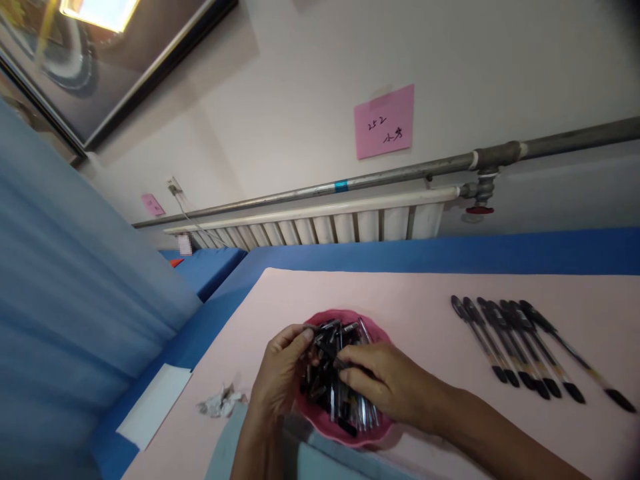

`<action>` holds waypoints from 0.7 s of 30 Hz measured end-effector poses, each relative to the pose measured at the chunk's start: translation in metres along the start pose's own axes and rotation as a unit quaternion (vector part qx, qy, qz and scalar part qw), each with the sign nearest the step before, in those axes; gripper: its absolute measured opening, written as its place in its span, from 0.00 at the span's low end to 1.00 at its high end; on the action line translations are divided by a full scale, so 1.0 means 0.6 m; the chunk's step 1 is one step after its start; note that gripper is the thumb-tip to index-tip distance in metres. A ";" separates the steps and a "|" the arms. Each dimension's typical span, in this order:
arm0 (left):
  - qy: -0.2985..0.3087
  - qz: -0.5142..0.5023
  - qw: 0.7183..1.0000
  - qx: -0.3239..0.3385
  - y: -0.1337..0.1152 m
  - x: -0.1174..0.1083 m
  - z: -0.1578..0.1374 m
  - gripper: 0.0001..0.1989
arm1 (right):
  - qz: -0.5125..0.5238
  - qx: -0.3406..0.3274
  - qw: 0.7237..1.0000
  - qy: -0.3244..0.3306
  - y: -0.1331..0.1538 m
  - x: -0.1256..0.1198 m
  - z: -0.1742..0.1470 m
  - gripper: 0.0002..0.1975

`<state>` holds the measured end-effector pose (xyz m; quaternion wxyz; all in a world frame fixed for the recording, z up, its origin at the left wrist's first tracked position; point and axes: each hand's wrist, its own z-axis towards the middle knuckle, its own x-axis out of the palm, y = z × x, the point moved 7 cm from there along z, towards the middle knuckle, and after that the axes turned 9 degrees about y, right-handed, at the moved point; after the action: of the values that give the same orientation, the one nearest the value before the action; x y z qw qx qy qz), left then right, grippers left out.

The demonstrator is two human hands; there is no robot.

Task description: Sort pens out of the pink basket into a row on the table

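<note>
Both my hands are over a pink scalloped bowl (367,437) filled with clear pen barrels (363,413) and small black pen parts (313,380). At its left side, my left hand (280,370) pinches something small and dark between thumb and forefinger. Across from it, my right hand (377,380) has thumb and fingers closed on a dark piece near the bowl's middle. The fingers hide most of both pieces, so I cannot make out their kind. To the right, several black-capped pens (510,350) lie side by side, the rightmost one slightly apart.
Pink sheeting (415,313) covers the blue table (400,257). Crumpled whitish scrap (220,402) and a white sheet of paper (155,405) lie to the left. Behind the table run a radiator (320,229) and a metal pipe (410,172). A blue curtain (90,280) hangs at left.
</note>
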<state>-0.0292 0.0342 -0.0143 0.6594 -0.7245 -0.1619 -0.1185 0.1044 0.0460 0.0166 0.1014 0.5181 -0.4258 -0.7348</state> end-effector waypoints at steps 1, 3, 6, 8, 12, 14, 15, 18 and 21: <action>0.000 0.021 1.000 -0.009 0.002 -0.001 0.000 0.11 | -0.007 0.005 1.000 0.001 0.000 0.000 -0.001 0.08; -0.001 0.047 0.999 -0.025 0.006 -0.003 0.000 0.13 | -0.021 0.016 1.000 0.002 -0.002 0.001 -0.002 0.08; -0.014 0.041 0.999 -0.027 0.007 -0.004 0.000 0.15 | -0.035 0.023 0.999 -0.002 -0.006 0.005 -0.002 0.08; -0.032 0.023 0.999 -0.018 0.005 -0.005 0.001 0.17 | -0.031 0.021 0.999 -0.008 -0.008 0.008 0.000 0.09; -0.045 -0.017 0.999 -0.001 0.004 -0.005 0.002 0.19 | 0.010 0.017 0.999 -0.025 -0.013 0.011 0.003 0.10; -0.044 -0.034 0.998 0.003 0.006 -0.004 0.002 0.19 | 0.048 0.017 0.998 -0.029 -0.016 0.012 0.004 0.11; -0.045 -0.040 0.998 0.004 0.006 -0.004 0.002 0.19 | 0.077 0.020 0.996 -0.027 -0.019 0.014 0.005 0.12; -0.042 -0.054 0.998 0.002 0.009 -0.003 0.002 0.19 | 0.189 0.041 0.981 -0.012 -0.029 0.024 0.007 0.12; -0.037 -0.066 0.997 -0.002 0.011 0.001 0.003 0.20 | 0.300 0.057 0.952 -0.005 -0.035 0.035 0.007 0.12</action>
<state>-0.0261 0.0357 -0.0204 0.6422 -0.7174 -0.2339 -0.1351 0.0976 0.0485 -0.0125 0.2855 0.3677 -0.6031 -0.6477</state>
